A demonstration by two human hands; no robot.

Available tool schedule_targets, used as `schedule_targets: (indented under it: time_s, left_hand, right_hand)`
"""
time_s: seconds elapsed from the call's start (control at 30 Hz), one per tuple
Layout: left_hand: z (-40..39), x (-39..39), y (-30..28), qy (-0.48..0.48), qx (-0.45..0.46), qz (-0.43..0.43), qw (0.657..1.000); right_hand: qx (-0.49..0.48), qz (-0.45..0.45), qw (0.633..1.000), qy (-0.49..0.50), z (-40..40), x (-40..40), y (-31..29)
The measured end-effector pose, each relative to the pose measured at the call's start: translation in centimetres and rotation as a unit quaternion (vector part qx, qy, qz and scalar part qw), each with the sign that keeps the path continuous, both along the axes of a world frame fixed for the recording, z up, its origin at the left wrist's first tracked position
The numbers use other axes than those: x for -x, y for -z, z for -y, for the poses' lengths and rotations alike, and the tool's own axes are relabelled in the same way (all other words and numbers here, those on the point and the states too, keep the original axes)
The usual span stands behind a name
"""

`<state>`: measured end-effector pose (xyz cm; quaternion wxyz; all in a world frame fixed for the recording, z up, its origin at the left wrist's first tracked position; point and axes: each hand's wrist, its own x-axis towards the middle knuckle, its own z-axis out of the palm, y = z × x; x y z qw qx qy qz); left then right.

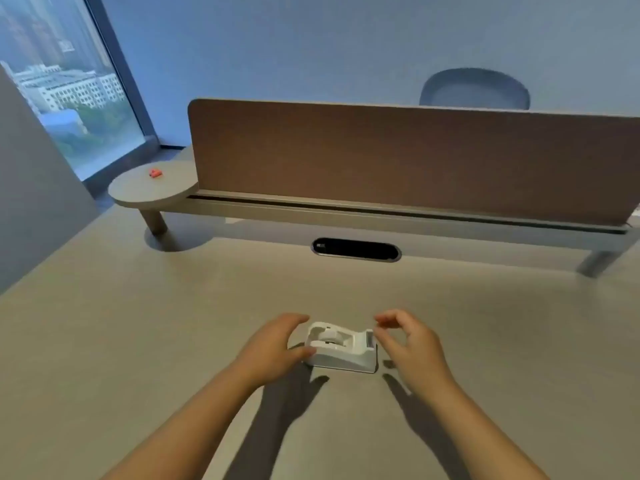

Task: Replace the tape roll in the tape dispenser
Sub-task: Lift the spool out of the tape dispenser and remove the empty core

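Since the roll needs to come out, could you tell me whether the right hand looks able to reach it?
Probably yes: the roll sits exposed in the open-topped dispenser, the right hand is beside its cutter end, and the left hand holds only the back.

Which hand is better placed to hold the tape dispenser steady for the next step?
Probably left. The left hand grips the roll end of the tape dispenser; the right hand is curled beside the cutter end, contact unclear.
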<state>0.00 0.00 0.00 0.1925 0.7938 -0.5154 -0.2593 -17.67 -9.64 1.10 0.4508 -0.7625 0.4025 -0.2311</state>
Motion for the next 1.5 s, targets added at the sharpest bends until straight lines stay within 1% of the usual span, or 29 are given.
schedule_targets:
  time_s: [0.13,0.33,0.5,0.73,0.87,1.0,1.1,1.17,1.23,1.27,1.33,1.4,1.43,1.5]
  left_hand:
    - [0.9,-0.7,2.6,-0.012,-0.017,-0.041,0.999]
    - [2.2,-1.7,4.9,-0.024,0.018,-0.098,0.995]
    - [2.3,-2.4,5.7,-0.03,0.041,-0.129,0.99]
    - [2.7,-2.6,6.2,-0.036,0.058,-0.152,0.986]
    - [2.7,-2.5,6.3,-0.027,0.06,-0.141,0.988]
    - [2.7,-2.4,6.1,-0.017,0.053,-0.121,0.991]
    - [2.8,-2.5,5.8,0.011,0.019,-0.078,0.997]
    - [2.9,-2.5,5.4,0.044,-0.001,-0.032,0.999]
    - [2.7,-2.3,4.4,0.039,0.001,-0.012,0.999]
    - [2.5,-2.0,3.7,0.021,0.016,-0.031,0.999]
    - [2.0,-1.3,2.2,-0.014,0.059,-0.135,0.989]
    - [1.5,-0.3,1.1,-0.024,0.084,-0.261,0.961]
    - [1.3,0.3,0.8,-0.022,0.092,-0.307,0.947]
    - [0.8,1.4,0.9,-0.027,0.104,-0.365,0.925]
  right_hand:
    - [0.055,-0.09,0.994,-0.013,0.1,-2.4,3.5]
    - [0.126,-0.143,0.98,-0.057,0.6,-4.5,6.1]
    - [0.128,-0.126,0.983,-0.037,0.8,-5.1,6.9]
    - [0.112,-0.088,0.99,-0.005,0.5,-5.7,7.4]
    - [0.1,-0.087,0.991,0.028,0.4,-5.9,8.3]
    - [0.095,-0.091,0.991,0.025,0.3,-5.9,8.2]
    - [0.115,-0.084,0.99,0.011,0.2,-5.7,7.4]
    - [0.139,-0.078,0.987,0.013,0.3,-5.5,6.3]
    - [0.137,-0.045,0.989,0.013,0.3,-5.2,4.7]
    - [0.115,-0.017,0.993,0.01,0.2,-5.0,3.9]
    - [0.049,0.045,0.998,0.004,-0.2,-4.4,2.5]
    - [-0.005,0.089,0.996,0.0,-0.8,-3.7,2.0]
    - [-0.025,0.105,0.994,-0.001,-1.1,-3.4,2.0]
    - [-0.057,0.136,0.989,-0.002,-1.9,-2.9,2.4]
